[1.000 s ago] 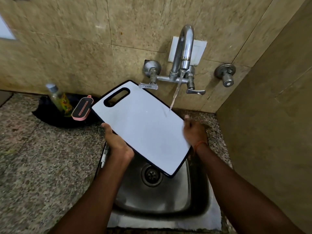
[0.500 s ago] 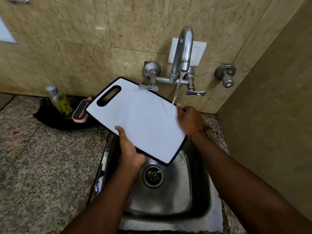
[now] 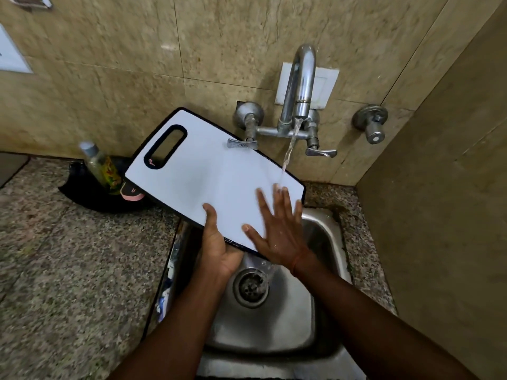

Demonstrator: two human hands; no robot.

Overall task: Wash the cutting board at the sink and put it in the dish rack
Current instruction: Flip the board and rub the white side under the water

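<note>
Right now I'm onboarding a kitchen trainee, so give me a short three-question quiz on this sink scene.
1. True or false: the tap is off.
2. Which hand grips the cutting board by its lower edge? A) left hand B) right hand
3. Fill in: the right hand lies open and flat on the board's white ____.

Key:
1. False; water streams from the spout onto the board, near the right hand's fingertips.
2. A; the left thumb sits on top, with the palm at the board's lower edge, over the sink.
3. Face; fingers are spread, gripping nothing.
</note>
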